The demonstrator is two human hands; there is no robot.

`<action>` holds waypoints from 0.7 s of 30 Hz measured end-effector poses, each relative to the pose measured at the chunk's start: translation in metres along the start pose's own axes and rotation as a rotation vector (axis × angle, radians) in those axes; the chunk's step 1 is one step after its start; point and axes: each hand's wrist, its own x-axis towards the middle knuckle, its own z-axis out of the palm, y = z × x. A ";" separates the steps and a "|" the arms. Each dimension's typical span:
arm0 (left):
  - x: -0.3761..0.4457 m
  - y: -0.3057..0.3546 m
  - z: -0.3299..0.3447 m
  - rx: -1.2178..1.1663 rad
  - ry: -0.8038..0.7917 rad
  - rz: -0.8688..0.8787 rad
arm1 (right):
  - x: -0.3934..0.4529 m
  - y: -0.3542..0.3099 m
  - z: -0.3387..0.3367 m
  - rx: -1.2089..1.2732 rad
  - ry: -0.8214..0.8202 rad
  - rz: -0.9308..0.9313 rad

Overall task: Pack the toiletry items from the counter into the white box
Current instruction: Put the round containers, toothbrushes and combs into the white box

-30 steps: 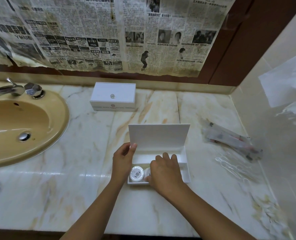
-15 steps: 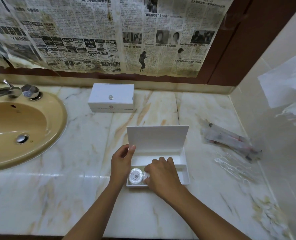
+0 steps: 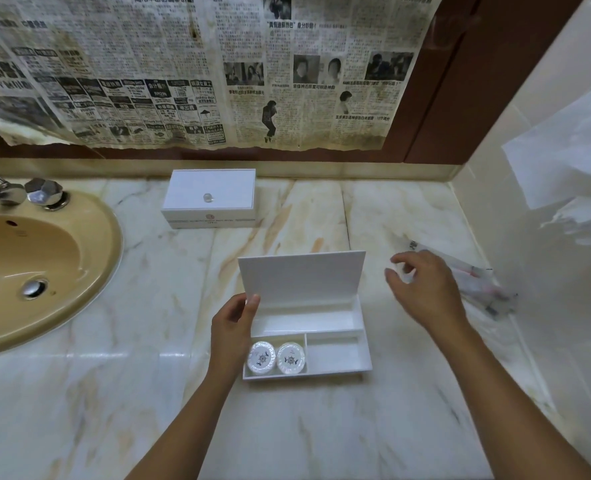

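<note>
An open white box (image 3: 339, 356) stands on the marble counter with its lid (image 3: 302, 277) raised. Two round wrapped soaps (image 3: 276, 357) lie side by side in its front left compartment; the other compartments hold nothing. My left hand (image 3: 233, 325) grips the box's left edge, thumb against the lid. My right hand (image 3: 423, 289) hovers empty to the right of the lid, fingers loosely spread, just left of several clear-wrapped toiletry packets (image 3: 477, 284) lying by the right wall.
A closed white box (image 3: 211, 199) with a small knob sits at the back of the counter. A tan sink (image 3: 27, 265) with a chrome tap (image 3: 17, 194) is at the left. Newspaper covers the mirror. White paper (image 3: 564, 188) hangs on the right wall.
My right hand has left the soaps in the box and moved up and right toward the wrapped packets. The second soap now lies uncovered. My left hand has kept its hold.
</note>
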 end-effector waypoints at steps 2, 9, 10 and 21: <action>0.000 0.001 0.001 0.002 0.002 0.005 | 0.012 0.025 0.001 -0.081 -0.045 0.103; 0.001 0.000 0.002 0.002 0.026 -0.011 | 0.038 0.075 0.000 -0.320 -0.171 0.299; 0.001 -0.001 0.002 0.004 0.029 -0.015 | 0.040 0.078 0.001 -0.319 -0.181 0.309; 0.001 -0.002 0.002 0.011 0.034 -0.039 | 0.029 0.061 0.011 -0.258 0.016 0.189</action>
